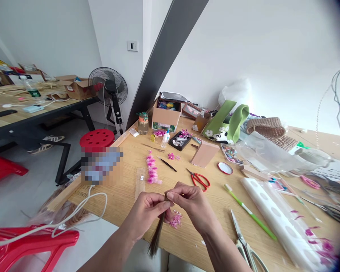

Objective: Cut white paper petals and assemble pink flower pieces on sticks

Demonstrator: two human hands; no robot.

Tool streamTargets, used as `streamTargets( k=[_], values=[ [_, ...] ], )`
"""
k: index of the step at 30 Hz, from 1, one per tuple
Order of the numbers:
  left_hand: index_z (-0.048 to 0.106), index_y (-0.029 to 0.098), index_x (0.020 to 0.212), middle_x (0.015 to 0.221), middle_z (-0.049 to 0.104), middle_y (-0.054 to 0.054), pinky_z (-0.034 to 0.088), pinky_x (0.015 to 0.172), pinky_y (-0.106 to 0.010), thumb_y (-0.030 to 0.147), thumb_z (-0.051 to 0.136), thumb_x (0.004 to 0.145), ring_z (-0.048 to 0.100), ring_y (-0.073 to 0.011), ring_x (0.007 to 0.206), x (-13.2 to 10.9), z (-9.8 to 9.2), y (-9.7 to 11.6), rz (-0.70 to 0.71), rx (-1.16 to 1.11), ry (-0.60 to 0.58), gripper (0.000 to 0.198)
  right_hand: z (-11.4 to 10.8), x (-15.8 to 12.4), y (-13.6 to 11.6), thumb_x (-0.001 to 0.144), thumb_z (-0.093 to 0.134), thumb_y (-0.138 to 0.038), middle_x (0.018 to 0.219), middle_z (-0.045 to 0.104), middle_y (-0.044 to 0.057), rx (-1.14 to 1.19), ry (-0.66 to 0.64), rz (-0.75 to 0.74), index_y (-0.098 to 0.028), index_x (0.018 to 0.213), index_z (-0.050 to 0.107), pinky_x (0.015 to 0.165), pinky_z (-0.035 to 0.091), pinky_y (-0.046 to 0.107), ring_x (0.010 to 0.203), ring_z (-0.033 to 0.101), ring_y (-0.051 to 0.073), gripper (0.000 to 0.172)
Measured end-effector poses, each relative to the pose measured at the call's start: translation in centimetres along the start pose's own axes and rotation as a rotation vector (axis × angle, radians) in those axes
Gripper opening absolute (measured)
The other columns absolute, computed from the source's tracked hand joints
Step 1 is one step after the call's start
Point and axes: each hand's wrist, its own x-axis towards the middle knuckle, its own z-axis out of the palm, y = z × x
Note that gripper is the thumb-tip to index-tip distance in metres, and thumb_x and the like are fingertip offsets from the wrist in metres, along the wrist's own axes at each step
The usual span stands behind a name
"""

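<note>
Between my hands, above the table's front edge, is a bundle of fine dark brown strands (156,238), its loose end hanging downward. My left hand (151,209) pinches the bundle near its top. The fingertips of my right hand (187,196) are closed on the upper end, close against the left fingers, which partly hide it. Just behind and below my hands lies a small heap of pink petal-like pieces (175,219). Farther back are a row of pink fluffy pieces (152,168), black tweezers (168,164) and red-handled pliers (198,179).
To the right lie large scissors (242,241), a green toothbrush (251,213) and a white roll (283,226). At the back stand a cardboard box (166,117), a jar (143,124), a glue bottle (165,139) and a green panda bag (226,124). A white cable (82,206) hangs at left.
</note>
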Motion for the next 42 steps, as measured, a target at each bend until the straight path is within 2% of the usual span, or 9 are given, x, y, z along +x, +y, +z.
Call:
streamTargets(
  k=[5,9,17,25,29,31,34,37,42],
  values=[
    [0.067,0.014,0.059,0.058,0.064,-0.005,0.04,0.059,-0.025,0.037,0.064,0.083,0.056,-0.0139,0.056,0.2,-0.2,0.0,0.017,0.039,0.018,0.033,-1.4,0.5,0.3,0.083,0.058,-0.059,0.069,0.061,0.004,-0.213,0.11,-0.07,-0.016,0.076,0.074,0.054,0.038,0.024,0.061,0.05,0.013,0.047],
    [0.067,0.014,0.059,0.057,0.063,-0.005,0.039,0.059,-0.025,0.036,0.063,0.084,0.054,-0.0133,0.056,0.2,-0.2,-0.1,0.023,0.076,0.024,0.034,-1.8,0.6,0.3,0.075,0.07,-0.054,0.081,0.065,0.004,-0.185,0.096,-0.061,-0.018,0.098,0.075,0.057,0.04,0.025,0.067,0.052,0.013,0.043],
    [0.064,0.015,0.056,0.057,0.061,-0.005,0.041,0.061,-0.027,0.038,0.061,0.084,0.052,-0.0148,0.057,0.2,-0.1,-0.3,0.019,0.148,0.014,0.037,-1.1,0.9,-0.1,0.071,0.075,-0.046,0.062,0.058,-0.001,-0.19,0.058,-0.01,-0.016,0.061,0.071,0.058,0.037,0.025,0.059,0.048,0.011,0.032],
    [0.066,0.014,0.055,0.055,0.062,-0.003,0.041,0.06,-0.025,0.038,0.063,0.084,0.052,-0.0127,0.057,0.3,0.0,-0.3,0.019,0.171,0.031,0.037,-1.3,0.9,0.2,0.077,0.069,-0.046,0.064,0.058,0.001,-0.358,0.11,-0.037,-0.017,0.063,0.073,0.057,0.038,0.026,0.06,0.05,0.012,0.032],
    [0.072,0.014,0.063,0.062,0.067,-0.004,0.046,0.062,-0.024,0.038,0.069,0.079,0.058,-0.013,0.06,0.6,-0.3,-0.2,0.06,0.006,0.146,0.029,-1.7,0.6,0.1,0.08,0.064,-0.056,0.09,0.07,0.007,-0.33,0.13,-0.024,-0.016,0.111,0.07,0.072,0.046,0.032,0.08,0.061,0.02,0.051],
    [0.075,0.014,0.069,0.066,0.071,-0.005,0.051,0.066,-0.026,0.037,0.074,0.075,0.062,-0.0144,0.064,0.8,-0.4,0.1,0.084,-0.129,0.243,0.025,-1.2,0.0,0.2,0.083,0.058,-0.058,0.099,0.071,0.009,-0.337,0.154,-0.001,-0.015,0.12,0.064,0.079,0.047,0.034,0.088,0.063,0.023,0.058],
    [0.076,0.013,0.072,0.068,0.072,-0.006,0.054,0.072,-0.029,0.036,0.079,0.068,0.066,-0.0161,0.066,1.2,-0.3,0.4,0.107,-0.284,0.369,0.024,0.6,-1.0,0.8,0.088,0.053,-0.054,0.097,0.071,0.009,-0.354,0.069,0.037,-0.015,0.111,0.068,0.08,0.047,0.033,0.092,0.063,0.023,0.047],
    [0.076,0.013,0.073,0.068,0.072,-0.005,0.055,0.077,-0.031,0.034,0.083,0.063,0.069,-0.0176,0.07,1.5,-0.1,0.2,0.126,-0.376,0.468,0.025,2.5,-1.8,2.0,0.09,0.053,-0.045,0.088,0.069,0.006,-0.364,0.019,0.059,-0.017,0.105,0.066,0.068,0.045,0.028,0.081,0.062,0.019,0.035],
    [0.076,0.013,0.076,0.07,0.073,-0.006,0.054,0.083,-0.032,0.031,0.084,0.062,0.072,-0.0202,0.077,1.7,-0.3,-0.6,0.133,-0.471,0.516,0.025,3.5,-2.1,3.8,0.094,0.044,-0.036,0.073,0.063,0.003,-0.434,0.039,0.089,-0.017,0.086,0.059,0.064,0.04,0.027,0.068,0.057,0.016,0.025]
  ],
)
